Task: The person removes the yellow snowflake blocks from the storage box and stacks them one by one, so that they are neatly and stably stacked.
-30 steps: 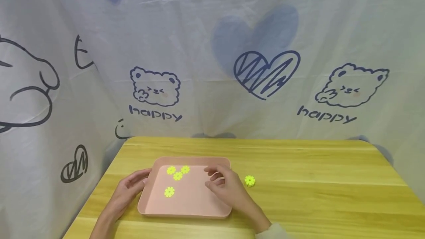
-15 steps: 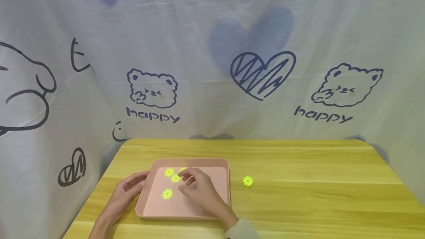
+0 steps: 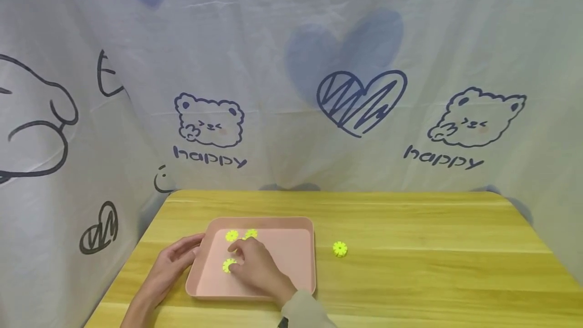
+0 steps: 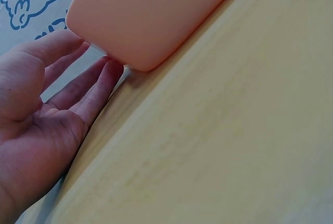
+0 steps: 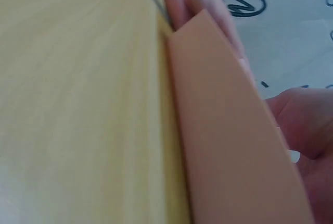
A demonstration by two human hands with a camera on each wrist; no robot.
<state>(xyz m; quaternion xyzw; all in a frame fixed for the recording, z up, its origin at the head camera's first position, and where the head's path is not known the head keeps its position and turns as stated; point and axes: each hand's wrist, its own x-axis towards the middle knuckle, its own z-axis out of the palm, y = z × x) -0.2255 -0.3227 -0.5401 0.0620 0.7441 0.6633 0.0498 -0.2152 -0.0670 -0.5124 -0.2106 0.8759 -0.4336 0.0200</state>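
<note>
A pink rectangular tray (image 3: 300,254) lies on the table with several yellow-green, flower-shaped notched discs in it. My left hand (image 3: 170,267) rests against the tray's left side; in the left wrist view its fingertips (image 4: 115,67) touch the outer wall by a corner. Over the tray's left half, my right hand (image 3: 259,267) reaches down with bent fingers, thumb and index apart. Its thumb overlaps the nearest disc (image 3: 227,265), and its fingers mostly cover a middle disc. Two more discs, one at the back left (image 3: 232,236) and one beside it (image 3: 251,233), show beyond the fingers.
Another yellow-green disc (image 3: 339,249), seemingly stacked, sits on the wooden table (image 3: 432,257) right of the tray. A white printed cloth (image 3: 282,135) hangs behind the table and along its left side.
My right hand has moved left across the tray and down to the nearest disc. The left hand has stayed at the tray's side; the head view has shifted slightly.
</note>
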